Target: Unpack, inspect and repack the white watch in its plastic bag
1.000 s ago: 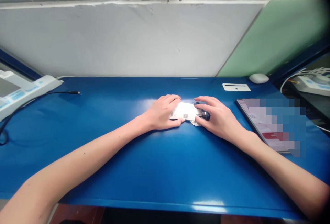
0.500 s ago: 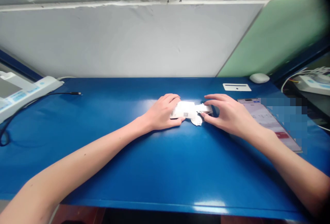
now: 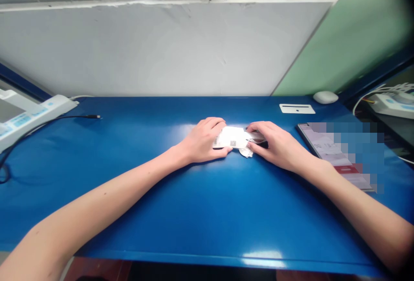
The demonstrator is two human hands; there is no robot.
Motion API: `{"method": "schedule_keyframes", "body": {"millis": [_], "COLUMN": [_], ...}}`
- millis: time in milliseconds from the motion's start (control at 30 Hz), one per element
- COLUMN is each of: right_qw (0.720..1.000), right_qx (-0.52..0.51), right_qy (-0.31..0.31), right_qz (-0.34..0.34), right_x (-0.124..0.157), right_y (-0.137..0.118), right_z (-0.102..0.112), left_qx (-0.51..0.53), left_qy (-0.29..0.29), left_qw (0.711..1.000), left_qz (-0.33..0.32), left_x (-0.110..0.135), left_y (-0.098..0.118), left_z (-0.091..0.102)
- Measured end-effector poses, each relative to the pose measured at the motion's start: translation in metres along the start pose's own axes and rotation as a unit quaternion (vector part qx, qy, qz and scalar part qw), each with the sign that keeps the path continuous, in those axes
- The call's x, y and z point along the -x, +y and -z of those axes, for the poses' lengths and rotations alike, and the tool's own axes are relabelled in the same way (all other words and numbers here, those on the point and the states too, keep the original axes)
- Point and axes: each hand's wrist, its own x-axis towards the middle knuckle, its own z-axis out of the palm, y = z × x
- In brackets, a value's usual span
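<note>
A small flat white box [image 3: 235, 136] with a printed square code lies on the blue table, its right end spread into loose flaps. My left hand [image 3: 205, 141] is wrapped round the box's left end, fingers over the far side and thumb along the near edge. At the right end, my right hand [image 3: 274, 143] has its thumb and fingers on either side of the flaps, touching the box. A roundish, crumpled-looking white piece [image 3: 246, 152] sticks out below the box near my right thumb; its kind is unclear.
A phone [image 3: 323, 147], partly blurred out, lies right of my right hand. Farther back are a white card with a slot [image 3: 297, 109] and a white rounded case [image 3: 325, 97]. On the left are a power strip [image 3: 35, 115] and a black cable [image 3: 64, 118].
My right hand has moved a little left, its fingers now at the box's edge over the flaps. My left hand and the box have stayed put.
</note>
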Motion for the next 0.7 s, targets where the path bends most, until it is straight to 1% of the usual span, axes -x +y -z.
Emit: {"method": "schedule_keyframes", "body": {"millis": [100, 267, 400, 567, 633, 700], "right_qw": [1.000, 1.000, 1.000, 0.996, 0.996, 0.996], "right_qx": [-0.002, -0.005, -0.009, 0.041, 0.045, 0.058], "right_qy": [-0.002, -0.015, -0.013, -0.019, -0.002, 0.045], "right_qz": [0.007, -0.008, -0.021, -0.072, -0.071, -0.057], "right_x": [0.000, -0.001, -0.001, -0.002, -0.002, -0.002], "right_y": [0.000, 0.003, 0.006, 0.009, 0.012, 0.014], "right_z": [-0.002, -0.003, 0.005, 0.019, 0.022, 0.024], "left_qx": [0.002, 0.001, -0.020, -0.042, -0.051, -0.055], "left_qy": [0.000, -0.004, -0.003, -0.008, -0.007, -0.009], "left_qw": [1.000, 1.000, 1.000, 0.998, 0.997, 0.996], "left_qz": [0.001, 0.000, 0.008, 0.034, 0.049, 0.063], "left_x": [0.000, 0.000, -0.001, -0.001, -0.002, -0.002], "left_y": [0.000, 0.001, 0.002, 0.003, 0.003, 0.004], "left_z": [0.000, 0.002, 0.002, 0.003, 0.004, 0.004]}}
